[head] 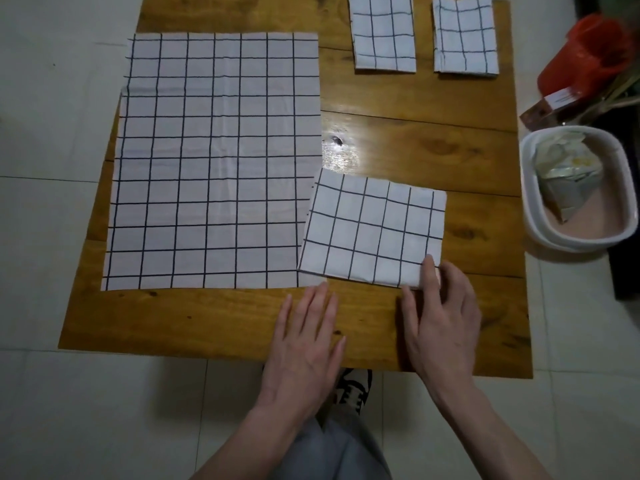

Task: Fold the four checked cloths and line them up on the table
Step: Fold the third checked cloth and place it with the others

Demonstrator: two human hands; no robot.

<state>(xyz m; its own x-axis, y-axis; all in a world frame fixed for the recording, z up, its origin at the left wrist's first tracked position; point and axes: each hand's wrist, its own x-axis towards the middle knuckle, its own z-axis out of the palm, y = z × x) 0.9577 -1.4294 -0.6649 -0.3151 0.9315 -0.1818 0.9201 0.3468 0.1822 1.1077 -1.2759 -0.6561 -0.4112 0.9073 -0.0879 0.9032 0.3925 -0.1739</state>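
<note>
Four checked cloths lie on the wooden desk: one unfolded cloth spread flat on the left, a half-folded cloth near the front edge overlapping its corner, and two narrow folded cloths side by side at the far edge. The right hand pinches the half-folded cloth's near right corner; the left hand rests flat, fingers straight, just below it

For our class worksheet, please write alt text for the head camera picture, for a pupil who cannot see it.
On a wooden table, a person's right hand pinches the near corner of a half-folded checked cloth, while the left hand rests flat beside it. A large unfolded checked cloth lies left; two folded cloths sit at the far edge.
</note>
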